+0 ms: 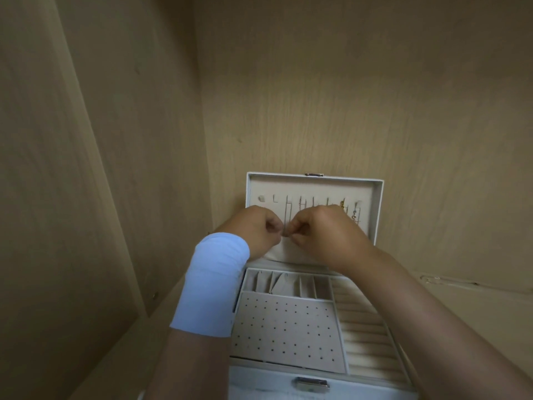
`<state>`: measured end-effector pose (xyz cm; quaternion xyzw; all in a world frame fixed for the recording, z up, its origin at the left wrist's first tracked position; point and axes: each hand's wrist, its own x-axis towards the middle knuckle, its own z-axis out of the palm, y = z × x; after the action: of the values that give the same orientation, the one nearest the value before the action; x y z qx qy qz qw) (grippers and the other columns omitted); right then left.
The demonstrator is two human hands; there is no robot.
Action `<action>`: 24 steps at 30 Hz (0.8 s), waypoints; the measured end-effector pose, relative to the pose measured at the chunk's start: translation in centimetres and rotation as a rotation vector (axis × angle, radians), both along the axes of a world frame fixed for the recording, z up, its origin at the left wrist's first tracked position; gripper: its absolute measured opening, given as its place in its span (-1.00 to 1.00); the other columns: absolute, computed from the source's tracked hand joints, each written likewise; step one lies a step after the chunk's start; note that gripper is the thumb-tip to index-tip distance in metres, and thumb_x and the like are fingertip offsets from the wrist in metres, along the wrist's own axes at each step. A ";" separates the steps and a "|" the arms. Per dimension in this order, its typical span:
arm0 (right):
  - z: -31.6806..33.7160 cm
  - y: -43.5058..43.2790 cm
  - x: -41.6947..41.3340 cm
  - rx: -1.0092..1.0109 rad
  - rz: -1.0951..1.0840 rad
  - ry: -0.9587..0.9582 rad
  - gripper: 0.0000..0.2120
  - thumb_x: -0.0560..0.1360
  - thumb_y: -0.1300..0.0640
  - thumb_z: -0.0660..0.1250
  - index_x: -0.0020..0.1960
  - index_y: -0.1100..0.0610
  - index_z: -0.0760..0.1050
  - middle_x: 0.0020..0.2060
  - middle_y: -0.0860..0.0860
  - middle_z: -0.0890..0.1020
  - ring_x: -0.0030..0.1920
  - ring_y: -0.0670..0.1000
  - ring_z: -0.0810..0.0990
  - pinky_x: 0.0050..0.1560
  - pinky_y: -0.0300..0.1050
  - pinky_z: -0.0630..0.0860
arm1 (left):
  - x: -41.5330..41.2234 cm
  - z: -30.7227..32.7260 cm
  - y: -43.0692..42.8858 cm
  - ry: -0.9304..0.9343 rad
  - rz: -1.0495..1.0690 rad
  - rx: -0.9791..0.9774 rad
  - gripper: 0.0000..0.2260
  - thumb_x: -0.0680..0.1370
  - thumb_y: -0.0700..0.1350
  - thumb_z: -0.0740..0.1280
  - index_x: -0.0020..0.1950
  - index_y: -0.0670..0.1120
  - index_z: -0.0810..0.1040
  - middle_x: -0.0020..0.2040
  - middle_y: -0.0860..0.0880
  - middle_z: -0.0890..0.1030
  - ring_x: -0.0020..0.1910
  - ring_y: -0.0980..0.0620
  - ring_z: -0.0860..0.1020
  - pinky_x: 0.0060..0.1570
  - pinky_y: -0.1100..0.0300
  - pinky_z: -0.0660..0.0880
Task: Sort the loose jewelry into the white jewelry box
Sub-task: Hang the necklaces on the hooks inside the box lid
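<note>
The white jewelry box (pixel 383 336) stands open inside a wooden cabinet, its lid (pixel 314 187) upright against the back wall. Several thin necklaces hang from hooks in the lid. One silver chain (pixel 287 215) runs down from a hook to my fingers. My left hand (pixel 256 229) and my right hand (pixel 323 232) meet in front of the lid, and each pinches the lower end of that chain. Below them lie the perforated earring panel (pixel 285 330) and the ring rolls (pixel 363 336).
Wooden cabinet walls close in at the left (pixel 86 168) and behind (pixel 346 96). A blue band (pixel 213 284) wraps my left wrist. The box's metal clasp (pixel 311 383) faces me at the bottom. A clear item (pixel 432 280) lies on the shelf to the right.
</note>
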<state>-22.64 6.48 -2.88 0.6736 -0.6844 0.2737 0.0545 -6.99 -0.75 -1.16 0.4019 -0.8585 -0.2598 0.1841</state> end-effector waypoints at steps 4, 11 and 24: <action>-0.5 1.3 0.4 0.085 0.107 0.086 -0.91 0.48 0.07 0.43 -0.07 -0.11 0.67 -0.15 -0.17 0.66 -0.13 -0.12 0.60 -0.06 -0.03 0.61 | 1.1 -0.8 1.4 0.070 0.010 -0.006 -0.85 0.53 -0.14 0.34 -0.09 0.13 0.61 -0.07 0.12 0.65 -0.05 0.11 0.60 0.06 0.20 0.52; -1.1 1.5 1.2 0.243 0.237 0.223 -0.81 0.48 0.07 0.44 0.05 -0.15 0.66 -0.04 -0.17 0.62 -0.03 -0.10 0.56 -0.02 -0.09 0.54 | 2.7 -3.3 3.2 -0.083 -0.002 -0.031 -0.81 0.52 -0.21 0.31 -0.11 0.03 0.68 -0.13 0.07 0.68 -0.19 0.12 0.58 -0.17 0.45 0.40; -2.7 0.2 0.4 0.219 0.368 0.354 -0.83 0.53 0.17 0.39 0.04 -0.06 0.68 -0.05 -0.14 0.60 -0.06 -0.07 0.57 -0.18 -0.19 0.36 | 2.7 -4.3 3.3 -0.156 -0.104 -0.110 -0.81 0.51 -0.19 0.35 -0.07 0.00 0.75 -0.25 0.13 0.64 -0.31 0.20 0.49 -0.30 0.57 0.31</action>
<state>-22.20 6.64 -5.60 0.8257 -0.5561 0.0813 0.0494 -4.31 2.60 -5.48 0.3649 -0.9030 -0.1894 0.1246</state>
